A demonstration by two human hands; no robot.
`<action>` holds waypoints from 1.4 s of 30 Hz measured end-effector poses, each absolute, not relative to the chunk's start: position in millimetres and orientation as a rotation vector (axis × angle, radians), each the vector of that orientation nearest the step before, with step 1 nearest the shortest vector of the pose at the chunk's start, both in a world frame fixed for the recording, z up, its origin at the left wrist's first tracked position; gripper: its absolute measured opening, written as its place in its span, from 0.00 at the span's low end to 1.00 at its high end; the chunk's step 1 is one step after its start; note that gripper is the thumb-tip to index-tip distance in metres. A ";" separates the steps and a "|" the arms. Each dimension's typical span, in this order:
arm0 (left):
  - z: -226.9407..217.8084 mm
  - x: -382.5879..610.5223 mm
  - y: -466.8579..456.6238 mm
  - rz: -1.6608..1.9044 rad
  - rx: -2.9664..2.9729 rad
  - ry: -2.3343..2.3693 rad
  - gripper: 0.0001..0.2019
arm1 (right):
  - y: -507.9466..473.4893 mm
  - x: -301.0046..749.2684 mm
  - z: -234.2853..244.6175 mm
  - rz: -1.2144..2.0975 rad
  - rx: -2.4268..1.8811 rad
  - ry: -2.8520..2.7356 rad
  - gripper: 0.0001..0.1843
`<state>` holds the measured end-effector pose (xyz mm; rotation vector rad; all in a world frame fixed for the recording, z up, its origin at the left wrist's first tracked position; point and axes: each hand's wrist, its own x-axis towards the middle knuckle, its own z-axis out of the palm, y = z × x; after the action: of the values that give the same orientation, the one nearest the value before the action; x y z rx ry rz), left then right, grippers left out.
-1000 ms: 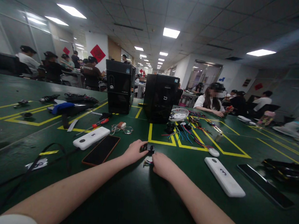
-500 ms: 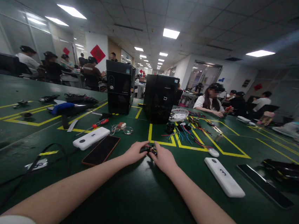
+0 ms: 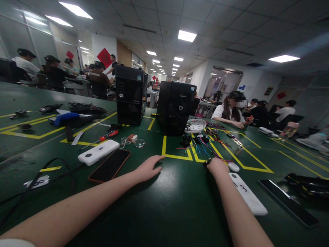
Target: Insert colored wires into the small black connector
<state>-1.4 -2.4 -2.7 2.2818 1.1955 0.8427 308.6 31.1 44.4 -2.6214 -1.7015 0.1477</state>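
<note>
My left hand [image 3: 149,168] lies low over the green tabletop [image 3: 171,202], its fingers apart and nothing in them. Over to the right, my right hand [image 3: 218,168] is closed on a small dark part [image 3: 207,162]; most of that part is hidden by the fingers, so its kind does not show. Just beyond this hand lies a tangle of coloured cables [image 3: 201,145]. A small white rounded object [image 3: 233,167] and a white power-bank-like block marked 3 [image 3: 249,195] are close beside it. Nearest to my left hand is a phone with a brown edge [image 3: 110,165].
Two black computer towers [image 3: 129,96] stand ahead. Left are a white block marked 8 [image 3: 99,152], a red-handled screwdriver [image 3: 109,135], glasses [image 3: 139,143] and black cables [image 3: 32,182]. Right are a white basket [image 3: 196,126], another phone [image 3: 289,203] and a person [image 3: 232,112] seated across the table.
My hands were together around the small dark part. Now my right hand has carried it to the right, beside the cables, while my left hand has let go and stayed put.
</note>
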 end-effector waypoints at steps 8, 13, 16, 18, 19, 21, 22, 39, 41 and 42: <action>-7.0 -1.2 0.3 0.822 2.311 1.193 0.21 | 37.4 348.0 41.4 0.105 -2.618 -1.530 0.25; -9.3 0.1 1.7 0.832 2.334 1.184 0.19 | 37.2 371.8 51.8 -0.038 -2.472 -1.621 0.18; -8.2 0.2 1.4 0.836 2.344 1.171 0.17 | 39.8 380.2 49.8 -0.059 -2.401 -1.741 0.18; -6.6 -0.2 0.6 0.835 2.353 1.158 0.17 | 41.4 381.3 46.6 -0.025 -2.350 -1.824 0.18; -5.8 -0.4 0.1 0.833 2.360 1.150 0.16 | 42.0 380.8 45.2 -0.001 -2.327 -1.853 0.19; -4.6 -0.6 -0.7 0.832 2.371 1.140 0.16 | 42.3 378.5 43.9 0.036 -2.292 -1.884 0.20; -4.4 -0.7 -0.9 0.830 2.372 1.141 0.16 | 42.1 376.9 44.1 0.042 -2.278 -1.894 0.21; -7.7 -0.6 1.4 0.829 2.379 1.145 0.15 | 37.0 361.3 47.6 -0.079 -2.271 -2.014 0.18; -8.2 -0.4 1.7 0.838 2.389 1.140 0.15 | 37.8 362.3 47.3 -0.089 -2.267 -2.015 0.18; -8.3 -0.3 1.9 0.841 2.394 1.136 0.15 | 38.1 363.0 46.9 -0.089 -2.270 -2.022 0.18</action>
<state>-0.3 1.9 -8.3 2.3941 1.1362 0.8409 363.0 38.1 46.9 -2.2698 -2.0223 -0.0891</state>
